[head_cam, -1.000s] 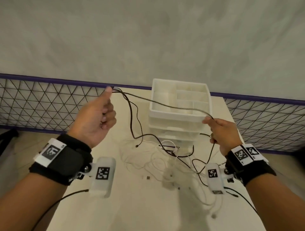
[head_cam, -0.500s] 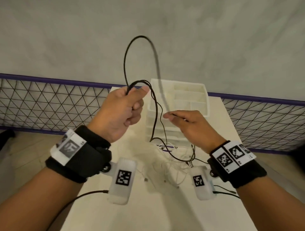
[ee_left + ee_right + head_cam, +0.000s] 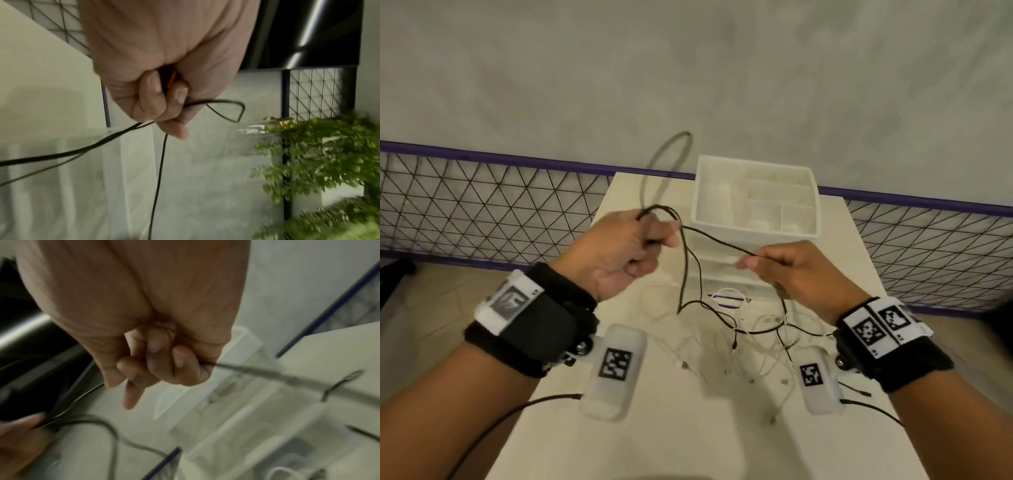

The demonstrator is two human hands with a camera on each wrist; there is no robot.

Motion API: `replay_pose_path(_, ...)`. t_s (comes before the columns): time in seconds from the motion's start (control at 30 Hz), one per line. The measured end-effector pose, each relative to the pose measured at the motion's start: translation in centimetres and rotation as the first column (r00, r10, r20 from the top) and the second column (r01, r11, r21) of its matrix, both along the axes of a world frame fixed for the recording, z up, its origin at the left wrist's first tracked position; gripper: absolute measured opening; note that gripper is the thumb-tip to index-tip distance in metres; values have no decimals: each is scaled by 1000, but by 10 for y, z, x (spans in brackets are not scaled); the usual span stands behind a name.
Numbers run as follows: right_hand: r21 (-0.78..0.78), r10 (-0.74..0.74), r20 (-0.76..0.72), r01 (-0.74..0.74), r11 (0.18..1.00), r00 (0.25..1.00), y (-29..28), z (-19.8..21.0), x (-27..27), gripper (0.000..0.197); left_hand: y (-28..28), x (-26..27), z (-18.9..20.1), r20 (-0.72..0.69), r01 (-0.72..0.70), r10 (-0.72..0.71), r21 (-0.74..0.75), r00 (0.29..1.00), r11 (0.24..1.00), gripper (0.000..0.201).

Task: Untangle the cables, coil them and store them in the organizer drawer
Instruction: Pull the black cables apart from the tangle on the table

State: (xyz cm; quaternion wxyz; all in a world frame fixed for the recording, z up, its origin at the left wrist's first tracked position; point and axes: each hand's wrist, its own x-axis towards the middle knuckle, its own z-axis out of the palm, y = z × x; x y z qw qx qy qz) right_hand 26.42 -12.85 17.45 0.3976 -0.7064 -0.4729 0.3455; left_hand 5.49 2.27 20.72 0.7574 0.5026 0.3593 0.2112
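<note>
My left hand (image 3: 635, 240) is raised above the table and grips loops of a thin black cable (image 3: 717, 241); in the left wrist view the curled fingers (image 3: 152, 97) hold the black cable (image 3: 61, 153) bunched. A blurred loop stands up behind this hand. My right hand (image 3: 787, 265) pinches the same cable further along, seen close as the black cable (image 3: 257, 369). The strand between the hands runs fairly straight. More of it hangs down to a tangle of white cables (image 3: 753, 329) on the table. The white organizer (image 3: 755, 233) stands behind, its top tray open.
The small white table (image 3: 688, 428) has a wire-mesh fence (image 3: 493, 205) behind and to both sides, with a grey wall above. A green plant (image 3: 318, 162) shows in the left wrist view. Thin cords trail from both wrist cameras over the table.
The hands drew together with a tall loop flung up, then parted again. The loop is lower now and held in the left hand; the right hand has slid out along the cable.
</note>
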Motion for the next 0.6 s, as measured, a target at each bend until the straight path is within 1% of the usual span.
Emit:
replay_pose_path(0.03, -28, -44, -31, 43, 999, 999, -9, -5, 11, 20, 11, -7, -1, 18, -54, 54, -10, 998, 998, 20)
replay_pose_path(0.1, -76, -136, -66, 131, 988, 989, -25, -11, 31, 31, 30, -24, -1, 19, -122, 122, -14, 992, 992, 14)
replay_pose_path(0.13, -88, -183, -78, 176, 980, 980, -32, -12, 39, 38, 36, -31, -3, -7, -128, 128, -5, 992, 992, 14)
replay_pose_path(0.2, -102, -325, -90, 316, 943, 941, -39, -15, 58, 46, 39, -38, -10, -129, -109, 118, 71, 985, 991, 18)
replay_pose_path(0.23, -110, -405, -50, 398, 911, 913, -39, -19, 70, 49, 38, -38, -16, -212, -93, 117, 120, 970, 988, 18)
replay_pose_path(0.27, -119, -470, 55, 473, 873, 881, -38, -26, 85, 51, 35, -36, -24, -295, -77, 122, 159, 948, 984, 17)
replay_pose_path(0.3, -133, -486, 187, 513, 848, 853, -36, -32, 97, 55, 32, -32, -32, -363, -79, 141, 181, 921, 980, 20)
replay_pose_path(0.33, -159, -467, 316, 531, 832, 826, -36, -38, 105, 62, 27, -28, -41, -409, -99, 165, 178, 897, 979, 26)
replay_pose_path(0.37, -190, -430, 401, 533, 825, 809, -37, -46, 113, 74, 23, -24, -50, -433, -135, 189, 153, 881, 979, 30)
replay_pose_path(0.4, -213, -389, 445, 517, 829, 807, -38, -52, 116, 83, 18, -21, -58, -440, -171, 201, 108, 875, 979, 33)
replay_pose_path(0.43, -227, -349, 468, 492, 840, 812, -41, -58, 113, 86, 14, -18, -66, -435, -186, 191, 53, 880, 981, 35)
replay_pose_path(0.47, -230, -314, 488, 468, 853, 814, -44, -62, 104, 78, 10, -16, -74, -420, -172, 156, 0, 894, 985, 35)
replay_pose_path(0.5, -209, -286, 497, 433, 877, 819, -48, -66, 94, 61, 6, -15, -80, -398, -136, 108, -45, 911, 990, 33)
replay_pose_path(0.53, -198, -257, 486, 392, 898, 835, -52, -73, 83, 39, 1, -13, -86, -378, -96, 61, -75, 924, 993, 31)
replay_pose_path(0.57, -220, -192, 459, 321, 921, 867, -57, -80, 68, 20, -5, -11, -90, -360, -62, 24, -95, 933, 994, 28)
replay_pose_path(0.6, -295, -67, 442, 215, 931, 895, -62, -89, 54, 20, -10, -9, -92, -343, -40, 0, -109, 939, 993, 25)
